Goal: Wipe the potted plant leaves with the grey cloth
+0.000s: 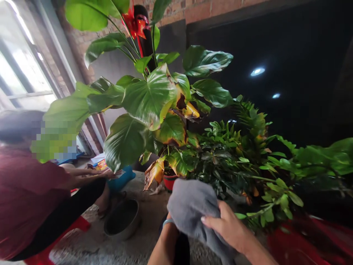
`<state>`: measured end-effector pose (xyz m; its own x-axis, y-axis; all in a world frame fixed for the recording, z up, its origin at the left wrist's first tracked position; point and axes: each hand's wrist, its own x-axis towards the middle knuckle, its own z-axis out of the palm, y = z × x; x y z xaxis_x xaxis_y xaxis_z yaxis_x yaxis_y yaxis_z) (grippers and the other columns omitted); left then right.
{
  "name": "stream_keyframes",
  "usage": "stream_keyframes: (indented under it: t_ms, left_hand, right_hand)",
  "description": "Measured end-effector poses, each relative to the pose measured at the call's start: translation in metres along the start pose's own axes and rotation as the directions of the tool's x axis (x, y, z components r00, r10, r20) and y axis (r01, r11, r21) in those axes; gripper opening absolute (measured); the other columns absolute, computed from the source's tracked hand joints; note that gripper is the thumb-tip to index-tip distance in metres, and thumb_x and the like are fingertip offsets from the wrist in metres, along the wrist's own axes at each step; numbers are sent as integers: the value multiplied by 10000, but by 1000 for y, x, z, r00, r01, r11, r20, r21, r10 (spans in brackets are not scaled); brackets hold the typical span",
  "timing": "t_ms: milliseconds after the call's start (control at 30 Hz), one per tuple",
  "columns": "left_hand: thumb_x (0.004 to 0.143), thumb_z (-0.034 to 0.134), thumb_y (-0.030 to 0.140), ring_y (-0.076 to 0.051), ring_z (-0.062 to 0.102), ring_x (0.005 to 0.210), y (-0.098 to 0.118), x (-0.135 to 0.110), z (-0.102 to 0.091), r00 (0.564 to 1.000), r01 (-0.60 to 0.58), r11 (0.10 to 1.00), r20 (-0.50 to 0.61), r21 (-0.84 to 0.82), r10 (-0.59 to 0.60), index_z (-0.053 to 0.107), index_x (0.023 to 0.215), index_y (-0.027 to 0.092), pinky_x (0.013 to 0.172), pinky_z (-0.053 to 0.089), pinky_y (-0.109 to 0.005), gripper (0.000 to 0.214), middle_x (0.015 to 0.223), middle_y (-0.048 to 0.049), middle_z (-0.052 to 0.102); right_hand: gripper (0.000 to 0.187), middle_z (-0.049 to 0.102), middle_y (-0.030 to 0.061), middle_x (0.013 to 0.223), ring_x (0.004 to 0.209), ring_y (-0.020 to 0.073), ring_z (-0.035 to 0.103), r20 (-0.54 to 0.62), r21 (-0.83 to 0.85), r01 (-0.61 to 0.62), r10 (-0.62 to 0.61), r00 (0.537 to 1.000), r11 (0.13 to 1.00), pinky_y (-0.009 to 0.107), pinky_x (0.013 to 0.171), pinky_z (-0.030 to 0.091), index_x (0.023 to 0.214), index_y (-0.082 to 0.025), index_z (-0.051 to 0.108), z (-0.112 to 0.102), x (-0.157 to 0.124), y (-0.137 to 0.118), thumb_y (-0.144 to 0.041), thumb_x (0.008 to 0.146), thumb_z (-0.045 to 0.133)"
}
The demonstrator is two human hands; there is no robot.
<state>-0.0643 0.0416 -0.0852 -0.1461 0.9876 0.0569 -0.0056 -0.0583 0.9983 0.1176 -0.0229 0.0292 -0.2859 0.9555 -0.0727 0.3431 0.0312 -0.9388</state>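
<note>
Near bottom centre of the frame, pinching gray cloth [193,204] with right hand [227,224], with left hand [169,217] mostly covered by it, cannot tell that grip, 1 red pot [168,182] just above, 1 gray basin [132,225] lower left.

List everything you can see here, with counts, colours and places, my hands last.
cloth: one, grey, lower centre
large-leaved plant: one, green with yellowing and browned leaves, centre
pot: one, red, beneath those leaves
bow: one, red, top centre
smaller plants: several, green, right
basin: one, grey, floor, left of cloth
seated person: one, maroon top, left
stool: one, red, under them
window: one, bright, upper left
brick wall: one, reddish-brown, background
unclear item: red, lower right
bracelet: one, pale blue, left wrist
left hand: one, mostly hidden behind cloth
right hand: one, fingers gripping cloth
</note>
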Motion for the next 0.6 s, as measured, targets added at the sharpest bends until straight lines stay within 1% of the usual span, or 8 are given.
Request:
stream_keyframes:
  t_ms: [67,133,200,233,300,400,500,600]
  left_hand:
    - [923,228,536,-297,691,869,-1,-1,3,999,50,993,7,-107,-49,767,940,147,667,537,-369,665,916,-172,753]
    - [898,343,559,-299,695,851,-1,-1,2,983,183,923,56,-339,-174,754,910,147,732,527,-404,582,923,-174,752]
    - [855,447,578,-308,696,849,0,0,-2,946,318,763,137,-563,-293,735,899,134,796,510,-428,531,872,-163,754]
    - [846,470,575,-313,697,866,1,0,-5,930,354,686,165,-635,-327,726,924,129,825,500,-435,520,855,-154,755]
    - [859,465,557,-325,697,916,3,1,-9,914,378,608,178,-698,-364,700,1034,118,874,483,-449,528,864,-147,760]
    - [863,475,546,-344,693,955,6,2,-13,891,400,556,166,-728,-423,647,1162,80,907,472,-466,580,892,-166,760]
    - [874,480,533,-312,698,931,5,2,-12,901,356,558,115,-750,-419,653,1176,146,879,498,-427,520,899,-132,763]
    - [908,426,518,-253,695,783,4,0,-10,912,332,571,100,-751,-399,663,1149,187,752,524,-376,473,828,-95,756]
  right_hand:
    - [456,766,122,1015,1014,332,672,-39,56,160,-158,987,986,408,935,488,989,-146,735,-7,18,-27,-370,607,624]
    - [410,772,130,963,978,336,686,-140,78,222,-210,968,972,403,906,503,931,-150,741,-5,40,-42,-369,611,608]
    - [379,771,148,947,966,348,692,-188,38,114,-105,976,993,406,874,514,897,-145,733,5,53,-36,-336,597,601]
    - [367,768,159,958,977,351,690,-172,-9,34,-35,984,999,407,870,513,888,-141,726,11,55,-25,-316,590,603]
    - [347,760,162,999,1014,343,679,-108,-130,-81,67,992,988,398,882,503,884,-147,715,22,46,4,-293,586,612]
    - [342,753,134,1037,1044,317,664,-36,-224,-116,111,993,968,373,906,486,887,-172,712,21,15,33,-291,576,636]
    - [399,754,124,1042,1040,321,659,-19,-164,-56,54,998,985,374,919,482,921,-162,723,2,-1,13,-321,565,639]
    - [446,765,130,998,1003,336,669,-120,-58,130,-136,983,990,398,913,488,952,-140,730,-16,17,-29,-388,601,612]
